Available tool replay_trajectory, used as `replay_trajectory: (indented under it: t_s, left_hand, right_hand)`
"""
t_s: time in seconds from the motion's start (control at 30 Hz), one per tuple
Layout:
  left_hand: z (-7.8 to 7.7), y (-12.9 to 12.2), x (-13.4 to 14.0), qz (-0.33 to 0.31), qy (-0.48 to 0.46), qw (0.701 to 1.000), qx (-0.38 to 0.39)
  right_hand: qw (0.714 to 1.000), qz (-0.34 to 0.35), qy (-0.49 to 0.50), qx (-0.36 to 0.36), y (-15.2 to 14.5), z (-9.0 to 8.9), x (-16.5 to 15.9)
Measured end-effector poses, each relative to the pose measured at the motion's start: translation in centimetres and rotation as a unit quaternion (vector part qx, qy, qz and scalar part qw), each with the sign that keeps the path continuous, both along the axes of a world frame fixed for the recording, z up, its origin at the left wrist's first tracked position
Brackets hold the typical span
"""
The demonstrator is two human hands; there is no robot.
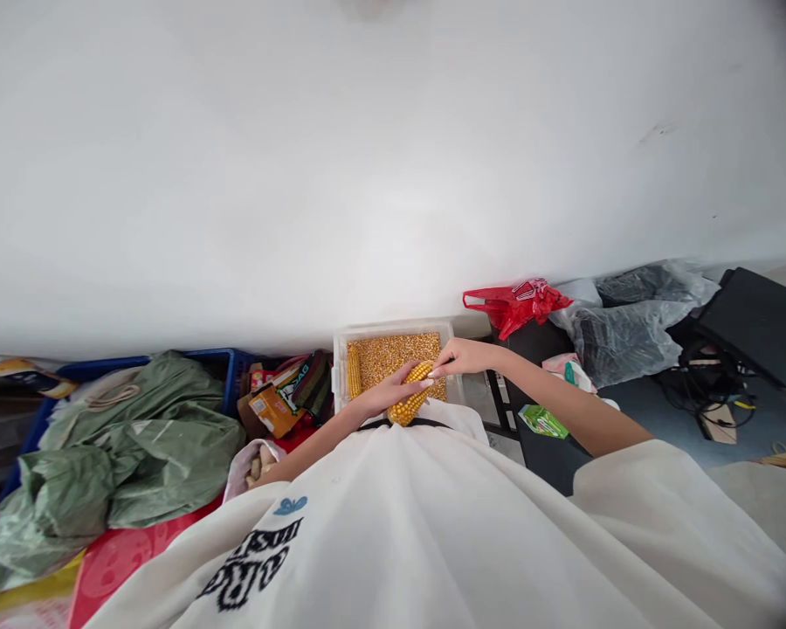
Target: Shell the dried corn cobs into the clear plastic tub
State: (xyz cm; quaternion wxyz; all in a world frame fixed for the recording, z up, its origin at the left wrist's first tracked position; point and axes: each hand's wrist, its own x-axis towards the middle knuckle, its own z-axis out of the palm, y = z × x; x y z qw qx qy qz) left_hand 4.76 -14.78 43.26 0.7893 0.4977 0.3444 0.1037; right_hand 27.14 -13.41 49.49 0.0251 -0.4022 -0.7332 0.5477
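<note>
Close to my waist, my left hand (391,390) is wrapped round a yellow corn cob (404,411) that is thick with kernels. The thumb and fingers of my right hand (457,354) pinch the cob's upper end; whether a loose kernel is between them is too small to make out. Just beyond both hands is a clear plastic box (393,329). Loose corn kernels (393,349) cover its inside, and a second corn cob (354,371) lies along its left wall. My forearms and hands hide part of the box's near side.
Left of the box are packets (279,406) and a blue crate (232,380) with green sheeting (163,437). On the right, a black table (543,459) bears a red plastic bag (520,306), a green packet (543,421) and plastic-wrapped items (629,336). A white wall (393,175) rises behind.
</note>
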Motion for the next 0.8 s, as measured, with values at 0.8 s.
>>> replay_trajectory:
  t_s: [0.8]
  left_hand:
    - [1.1, 0.4, -0.3, -0.016, -0.009, 1.0, -0.001]
  right_hand:
    - [0.937, 0.062, -0.25, 0.236, -2.8, 3.7, -3.2]
